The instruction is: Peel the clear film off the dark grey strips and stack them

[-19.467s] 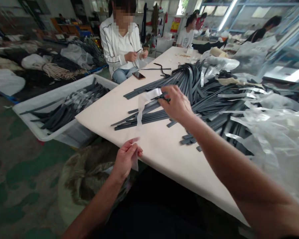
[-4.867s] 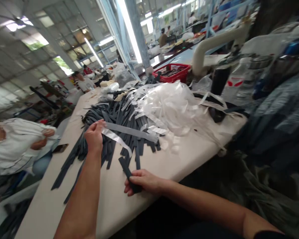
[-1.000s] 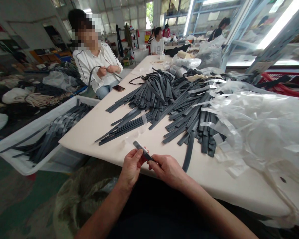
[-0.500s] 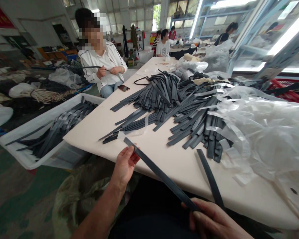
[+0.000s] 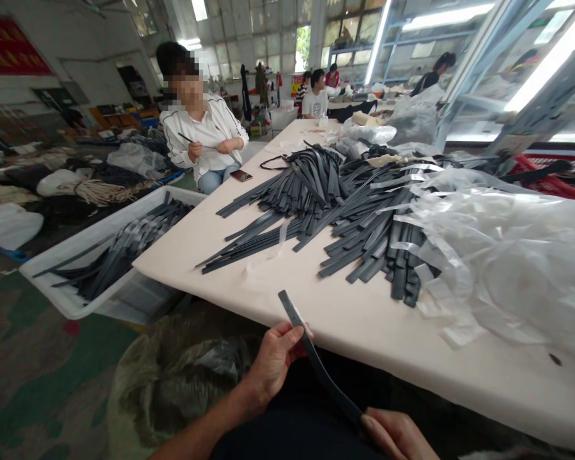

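Note:
A dark grey flat strap (image 5: pixel 324 377) runs between my two hands at the near table edge, bowed slightly downward. My left hand (image 5: pixel 274 359) is closed on it below its upper end, thumb on top. Lower right, my right hand (image 5: pixel 393 432) pinches the strap's other visible part; the far tip is hidden by the fingers. Beyond my hands, a heap of similar straps (image 5: pixel 316 182) lies fanned over the pale table (image 5: pixel 249 300). More straps (image 5: pixel 364 249) sit to its right, with clear film strips among them.
Crumpled clear plastic (image 5: pixel 512 268) covers the table's right side. At left stands a white bin (image 5: pixel 84 310) with straps inside. Below the table is a woven sack (image 5: pixel 134 377). Across the corner sits a co-worker (image 5: pixel 211 137) near a phone (image 5: pixel 241 175).
My hands and the held strap have shifted down, my left hand also rightward, and the strap now bends. A second strap near my right hand no longer shows. The view has shifted slightly.

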Demonstrator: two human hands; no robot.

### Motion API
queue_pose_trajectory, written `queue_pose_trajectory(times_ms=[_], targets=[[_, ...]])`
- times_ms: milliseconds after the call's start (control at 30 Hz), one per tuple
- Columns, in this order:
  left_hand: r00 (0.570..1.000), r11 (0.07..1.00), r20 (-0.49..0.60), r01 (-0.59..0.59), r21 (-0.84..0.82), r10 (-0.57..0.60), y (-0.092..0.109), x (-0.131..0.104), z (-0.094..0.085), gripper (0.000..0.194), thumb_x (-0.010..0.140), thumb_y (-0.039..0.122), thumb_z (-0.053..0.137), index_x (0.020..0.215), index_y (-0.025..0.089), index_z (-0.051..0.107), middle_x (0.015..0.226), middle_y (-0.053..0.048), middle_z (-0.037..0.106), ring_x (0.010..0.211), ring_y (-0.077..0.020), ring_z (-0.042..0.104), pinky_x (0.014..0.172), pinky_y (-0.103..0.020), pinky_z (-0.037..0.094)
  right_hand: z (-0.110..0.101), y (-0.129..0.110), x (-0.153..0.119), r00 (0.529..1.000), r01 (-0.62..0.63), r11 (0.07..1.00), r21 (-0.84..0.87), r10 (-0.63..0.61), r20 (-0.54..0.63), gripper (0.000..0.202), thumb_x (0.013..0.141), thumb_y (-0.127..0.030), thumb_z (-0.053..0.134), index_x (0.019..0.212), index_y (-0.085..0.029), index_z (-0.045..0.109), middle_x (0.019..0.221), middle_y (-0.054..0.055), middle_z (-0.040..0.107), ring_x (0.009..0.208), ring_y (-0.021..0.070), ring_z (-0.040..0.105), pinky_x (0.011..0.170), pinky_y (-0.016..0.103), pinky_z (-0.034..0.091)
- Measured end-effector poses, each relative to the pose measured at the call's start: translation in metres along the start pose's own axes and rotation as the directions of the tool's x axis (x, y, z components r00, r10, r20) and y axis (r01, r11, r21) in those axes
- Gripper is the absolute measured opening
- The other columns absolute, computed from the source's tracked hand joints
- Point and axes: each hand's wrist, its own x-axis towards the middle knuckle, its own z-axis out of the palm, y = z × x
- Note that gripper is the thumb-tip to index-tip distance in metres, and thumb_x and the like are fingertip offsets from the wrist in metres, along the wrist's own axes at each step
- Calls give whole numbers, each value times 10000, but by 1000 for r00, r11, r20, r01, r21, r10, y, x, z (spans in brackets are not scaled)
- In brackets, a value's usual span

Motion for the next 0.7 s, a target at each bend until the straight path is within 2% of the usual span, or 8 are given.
queue_pose_trajectory(times_ms=[67,200,333,400,500,600,700], targets=[[998,999,52,32,42,-34,-9,-5,4,296,702,377,837,842,127,761,814,-67,709,721,-125,613,671,-214,500,4,-14,11,998,49,999,2,-49,27,722,841,-818,292,623,-174,534,606,9,468,580,138,401,555,268,316],[985,990,131,98,99,-110,-25,-13,11,317,691,387,840,857,126,771,827,-85,707,746,-144,616,698,-231,487,8,-43,29,999,27,986,162,-32,26,674,862,-779,346,747,-160,585,632,17,559,533,133,480,518,251,354],[988,990,152,15,140,-37,-23,-12,14,276,701,367,832,849,142,774,814,-63,698,740,-147,599,720,-243,475,3,-56,33,996,87,963,255,-89,-3,598,886,-709,424,807,-148,615,669,23,592,548,129,523,534,245,390],[993,988,113,-46,146,29,-14,-8,14,258,724,374,814,838,146,773,806,-57,696,740,-145,589,720,-238,468,1,-51,31,992,109,958,266,-122,34,585,882,-702,445,840,-149,631,692,26,597,564,130,532,542,244,405],[995,984,48,-97,148,91,-4,-3,11,289,704,399,822,827,142,775,801,-66,700,735,-150,585,706,-238,465,4,-31,30,987,111,963,245,-135,84,614,867,-735,430,884,-160,645,688,24,591,567,137,525,543,248,406],[996,979,67,-67,193,55,-6,-3,8,304,695,403,824,831,136,776,815,-84,708,732,-158,591,702,-248,456,10,-6,31,990,102,976,194,-119,78,674,846,-786,383,854,-171,659,668,33,592,597,159,529,569,269,414],[993,973,115,-7,230,-20,-21,-4,5,278,708,396,804,822,143,782,797,-83,707,683,-150,576,648,-249,423,13,15,35,995,67,987,145,-76,59,694,808,-820,394,793,-186,674,700,49,614,657,192,562,584,282,436]])
